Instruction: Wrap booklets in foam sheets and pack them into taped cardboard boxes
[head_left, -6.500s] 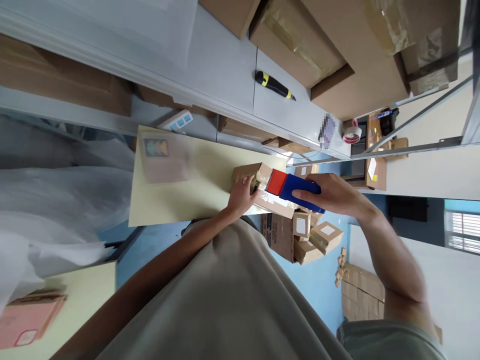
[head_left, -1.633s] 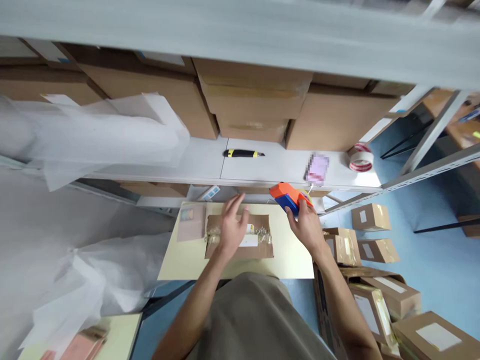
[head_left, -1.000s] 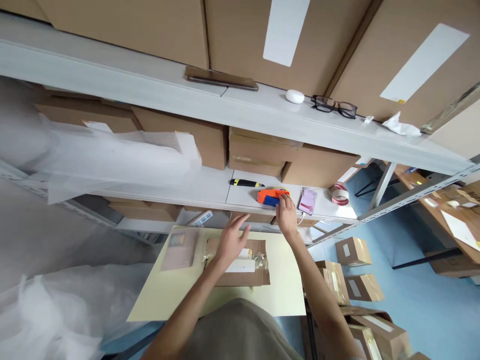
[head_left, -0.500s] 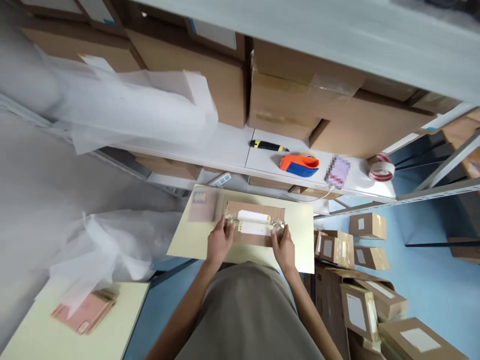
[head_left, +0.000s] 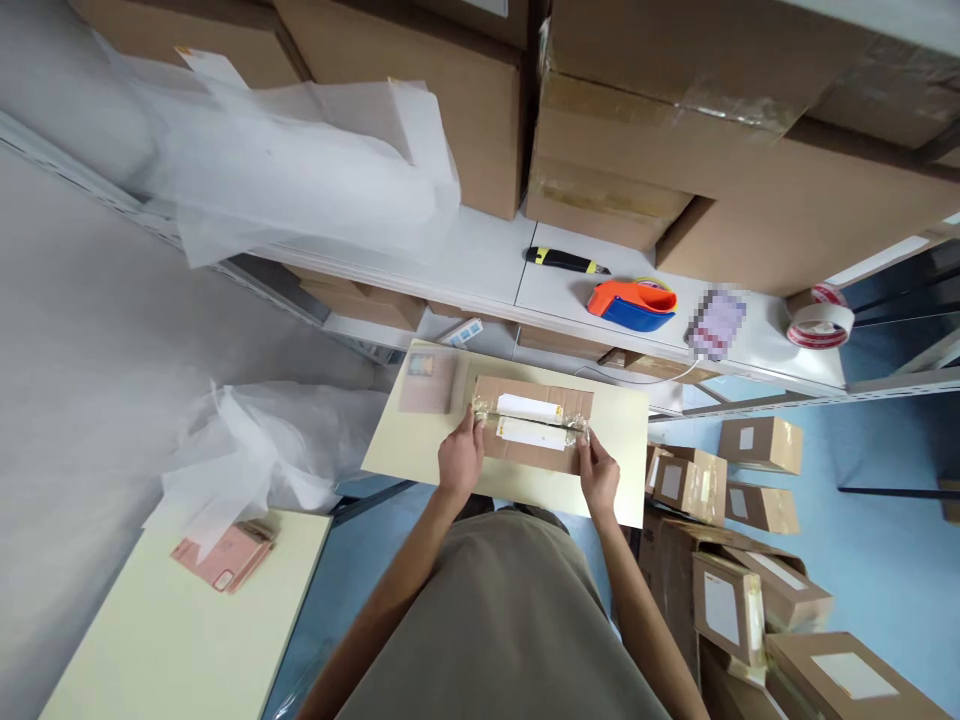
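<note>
Between the left hand (head_left: pixel 459 457) and right hand (head_left: pixel 601 483), each gripping one end, sits a cardboard box (head_left: pixel 517 452); tabletop (head_left: pixel 628 435) extends past the right hand to an edge.

Cardboard box (head_left: pixel 534 421) lies on worktable (head_left: pixel 624 445), plastic packet (head_left: pixel 427 384) to its left, with packing film (head_left: pixel 315 170), utility knife (head_left: pixel 566 261), tape dispenser (head_left: pixel 632 308), phone (head_left: pixel 718 323) and tape roll (head_left: pixel 822 325) left to right on the shelf (head_left: pixel 484 245) behind, and parcels (head_left: pixel 759 445) on the floor (head_left: pixel 862 580) to the right.

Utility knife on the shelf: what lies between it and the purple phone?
In the head view, the orange-and-blue tape dispenser lies between the utility knife and the purple phone.
</note>
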